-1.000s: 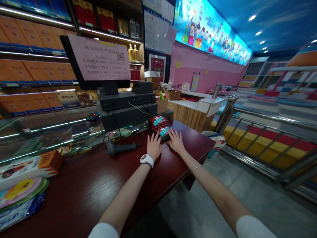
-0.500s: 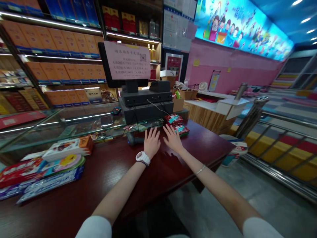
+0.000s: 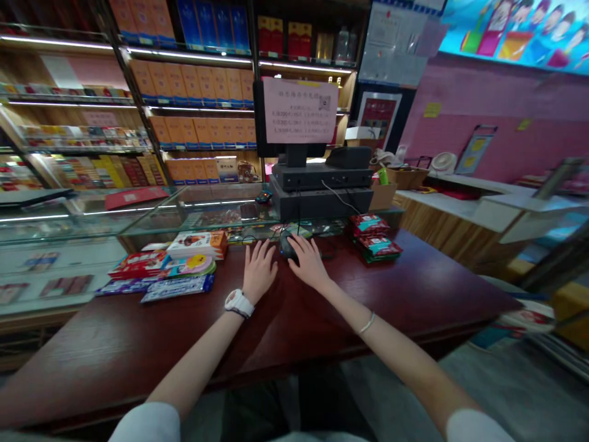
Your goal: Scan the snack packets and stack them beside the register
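My left hand, with a white watch at its wrist, lies flat on the dark red table, fingers spread and nothing in them. Just right of it, my right hand is stretched out with its fingers apart. Its fingertips are at a black handheld barcode scanner, partly covering it; whether they touch it I cannot tell. Red-and-green snack packets lie stacked to the right. To the left are blue-and-white packets, a red packet and a white-and-orange box.
Behind the table stands a glass display counter carrying a black cash register with a paper sign on its screen. Shelves of orange boxes line the back. A wood-fronted counter is at the right.
The view has swung left. My hands have shifted left over the table, away from the snack packets, and my right hand now lies over part of the scanner.
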`<action>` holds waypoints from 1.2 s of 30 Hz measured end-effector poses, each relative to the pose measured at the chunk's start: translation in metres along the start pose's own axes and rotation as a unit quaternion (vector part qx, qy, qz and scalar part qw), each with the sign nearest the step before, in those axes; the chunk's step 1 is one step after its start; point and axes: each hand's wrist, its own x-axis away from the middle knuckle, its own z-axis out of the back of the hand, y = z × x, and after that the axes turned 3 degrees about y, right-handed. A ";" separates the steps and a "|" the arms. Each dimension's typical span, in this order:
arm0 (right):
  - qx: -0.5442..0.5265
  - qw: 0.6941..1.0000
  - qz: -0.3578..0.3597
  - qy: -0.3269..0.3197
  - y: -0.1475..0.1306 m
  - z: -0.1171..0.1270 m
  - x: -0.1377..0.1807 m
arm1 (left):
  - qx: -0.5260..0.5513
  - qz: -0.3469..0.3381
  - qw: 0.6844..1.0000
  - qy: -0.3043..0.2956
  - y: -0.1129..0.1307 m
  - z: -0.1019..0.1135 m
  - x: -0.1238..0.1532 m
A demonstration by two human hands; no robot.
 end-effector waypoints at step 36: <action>-0.040 0.959 0.236 -0.151 -0.224 -0.142 -0.038 | -0.167 0.219 0.956 -0.104 -0.192 0.078 0.137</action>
